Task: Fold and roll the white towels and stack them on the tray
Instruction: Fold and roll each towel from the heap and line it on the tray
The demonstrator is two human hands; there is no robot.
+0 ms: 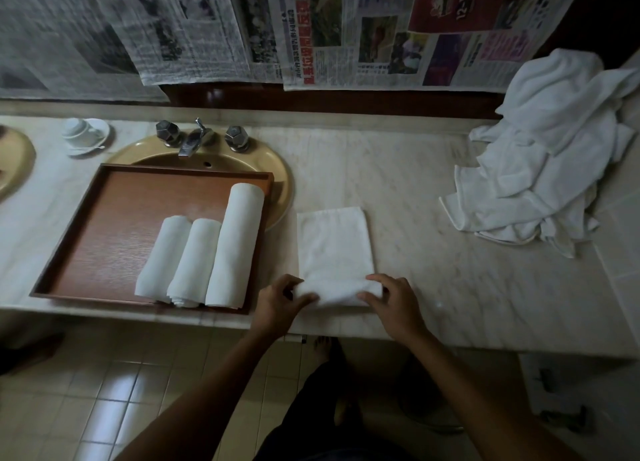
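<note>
Your left hand (278,296) and right hand (388,296) each grip one end of the folded towel (334,244), fingers curled over the rolled near edge. The towel lies flat on the marble counter (433,218), near its front edge, with only the nearest portion rolled up.

Just left of the towel sits the wooden tray (114,218), resting partly over the beige sink (277,183). Three rolled towels (197,263) lie side by side in the tray's near right corner, touching one another; the rightmost roll is the longest and lies against the tray's right wall.

At the far right of the counter a heap of unfolded white towels (547,162) lies well apart from your hands. Behind the sink stands the faucet (194,140) with two handles. An upturned cup on a saucer (85,135) sits to the left of it. Newspaper sheets (329,27) cover the wall behind the counter.
</note>
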